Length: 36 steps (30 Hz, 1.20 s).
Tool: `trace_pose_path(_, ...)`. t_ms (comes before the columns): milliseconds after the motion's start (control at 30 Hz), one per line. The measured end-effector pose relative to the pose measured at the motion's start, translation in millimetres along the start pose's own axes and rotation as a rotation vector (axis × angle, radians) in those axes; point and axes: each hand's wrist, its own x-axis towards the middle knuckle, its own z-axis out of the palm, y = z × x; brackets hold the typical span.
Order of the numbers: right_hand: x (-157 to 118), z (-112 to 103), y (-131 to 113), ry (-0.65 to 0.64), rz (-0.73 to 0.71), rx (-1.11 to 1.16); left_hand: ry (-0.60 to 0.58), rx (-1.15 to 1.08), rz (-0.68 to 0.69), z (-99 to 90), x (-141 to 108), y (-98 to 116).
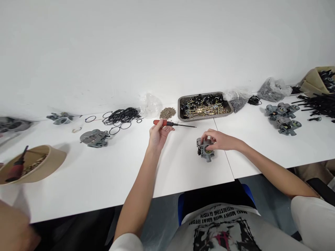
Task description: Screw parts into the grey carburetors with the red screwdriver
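My left hand [159,135] is closed around the red and black handle of a screwdriver [167,123], whose thin dark shaft points to the right above the table. My right hand [218,139] curls its fingers over a grey metal carburetor [206,153] that rests on the white table in front of me. Its fingertips grip the carburetor's upper part, and they hide some of it. The screwdriver tip is apart from the carburetor, behind and to the left of it.
Against the wall stands a metal tray [206,118] of brass and black parts, beside a pile of small brass pieces [168,113] and black rubber rings [123,116]. More carburetors [284,116] lie right. Left is a tan bowl [52,164]; a blurred person's arm [15,226] is nearby.
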Motion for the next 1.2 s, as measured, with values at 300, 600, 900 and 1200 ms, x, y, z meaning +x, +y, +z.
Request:
trace_pose_path(300, 8, 0, 25, -0.215, -0.265, -0.014, -0.095, 0.084, 0.091, 11.7, -11, 22)
trace_pose_path(600, 21, 20, 48, -0.205, -0.405, 0.074, -0.391, 0.387, 0.170, 62.8, -64, 70)
trace_pose_path(900, 20, 20, 47, -0.210, -0.407, 0.039, -0.532, 0.620, 0.163, 81.2, -75, 60)
trace_pose_path(1200, 22, 21, 47, -0.196, -0.433, 0.043, -0.521, 0.666, 0.161, 83.1, -74, 57)
